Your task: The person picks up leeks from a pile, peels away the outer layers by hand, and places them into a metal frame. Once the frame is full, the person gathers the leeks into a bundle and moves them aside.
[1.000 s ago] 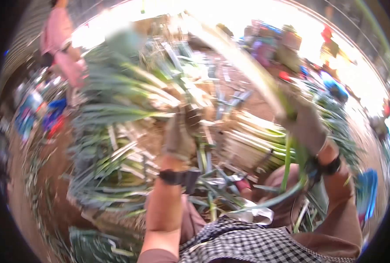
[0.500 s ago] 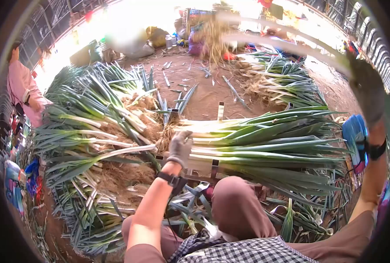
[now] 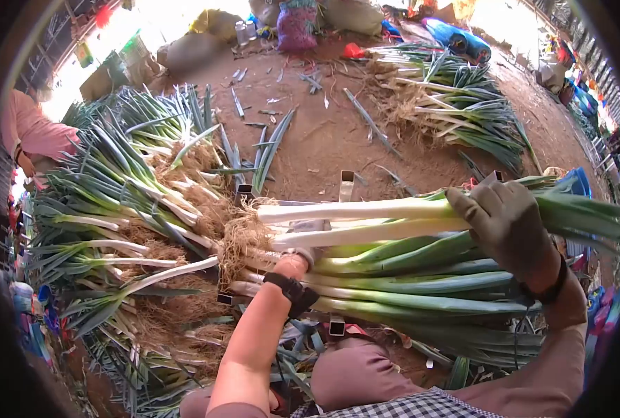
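Two leeks [image 3: 365,210] with pale shafts and bushy roots lie across the top of a pile. My right hand [image 3: 501,219], in a grey glove, is wrapped round them where the white turns green. My left hand [image 3: 305,256], also gloved, reaches in at the root end. The lower of the two leeks crosses over it and hides most of its fingers; a grey patch of glove shows between the shafts. More leeks [image 3: 421,285] lie side by side under both hands, on a metal frame [image 3: 347,182] of square tubes.
Heaped leeks [image 3: 108,202] with dry roots cover the ground at left, close to the frame. Another stack of leeks [image 3: 456,104] lies at the back right. Loose leaves are scattered on the earth floor [image 3: 310,146]. A person in a pink sleeve [image 3: 41,132] is at far left.
My right hand has come down from the raised position at far right and closed round two leeks. These leeks now lie over my left hand. The view has tilted downward.
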`<state>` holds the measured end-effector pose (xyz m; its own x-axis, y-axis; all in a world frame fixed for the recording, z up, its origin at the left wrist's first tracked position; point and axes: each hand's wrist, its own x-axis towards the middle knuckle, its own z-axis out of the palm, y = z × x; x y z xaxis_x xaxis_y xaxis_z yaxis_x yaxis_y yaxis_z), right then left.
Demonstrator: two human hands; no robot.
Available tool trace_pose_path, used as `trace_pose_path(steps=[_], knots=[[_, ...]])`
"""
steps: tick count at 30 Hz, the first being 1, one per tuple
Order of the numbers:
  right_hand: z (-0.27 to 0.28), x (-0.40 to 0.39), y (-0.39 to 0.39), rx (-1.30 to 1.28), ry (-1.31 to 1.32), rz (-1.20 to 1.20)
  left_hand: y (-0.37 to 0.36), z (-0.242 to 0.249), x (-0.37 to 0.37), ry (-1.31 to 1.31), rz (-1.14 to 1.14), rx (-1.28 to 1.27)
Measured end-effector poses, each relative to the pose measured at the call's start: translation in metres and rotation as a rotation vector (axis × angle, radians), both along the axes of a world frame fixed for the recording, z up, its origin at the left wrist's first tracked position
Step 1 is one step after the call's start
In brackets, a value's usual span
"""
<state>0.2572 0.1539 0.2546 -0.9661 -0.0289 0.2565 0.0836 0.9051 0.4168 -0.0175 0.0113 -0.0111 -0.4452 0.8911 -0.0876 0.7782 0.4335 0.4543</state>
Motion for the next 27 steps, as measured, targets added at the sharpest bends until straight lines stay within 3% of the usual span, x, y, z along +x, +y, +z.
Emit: trace_pose_path(steps=[1, 3, 4, 5, 6, 8, 11, 14, 16, 18, 20, 23, 27], knots=[[-0.008, -0.010, 0.010, -0.002, 0.015, 0.011, 0.000, -0.012, -0.002, 0.049, -0.013, 0.206], [-0.010, -0.026, 0.023, -0.097, -0.053, 0.053, -0.003, -0.023, 0.002, 0.103, 0.014, 0.252], [-0.011, -0.032, 0.028, -0.142, -0.083, 0.075, -0.001, -0.002, 0.005, 0.134, 0.028, 0.278], [-0.015, -0.036, 0.027, -0.226, -0.129, 0.092, 0.004, 0.020, 0.001, -0.082, -0.038, -0.305], [-0.012, -0.040, 0.020, -0.316, -0.310, 0.072, -0.010, 0.010, 0.008, 0.128, -0.054, 0.138], [-0.040, -0.040, 0.007, -0.494, -0.469, 0.090, -0.007, -0.001, 0.010, 0.117, 0.064, 0.181], [-0.088, -0.033, -0.003, -0.751, -0.601, -0.011, -0.007, -0.007, 0.012, 0.165, 0.046, 0.220], [-0.064, -0.045, 0.009, -0.753, -0.784, -0.088, -0.005, -0.013, 0.001, 0.087, -0.030, 0.025], [-0.035, -0.050, 0.016, -0.679, -0.573, -0.037, -0.004, -0.004, -0.003, 0.086, -0.113, -0.030], [-0.014, -0.059, 0.026, -0.538, -0.379, -0.044, 0.002, 0.011, -0.002, 0.060, -0.108, -0.261], [0.002, -0.072, 0.035, -0.402, -0.317, -0.019, 0.003, 0.003, -0.005, 0.012, -0.129, -0.233], [-0.015, -0.088, 0.060, -0.340, -0.395, 0.005, 0.008, 0.006, -0.011, -0.017, -0.163, -0.328], [-0.068, -0.101, 0.085, -0.421, -0.617, 0.036, 0.004, 0.002, -0.007, 0.063, -0.158, -0.245]])
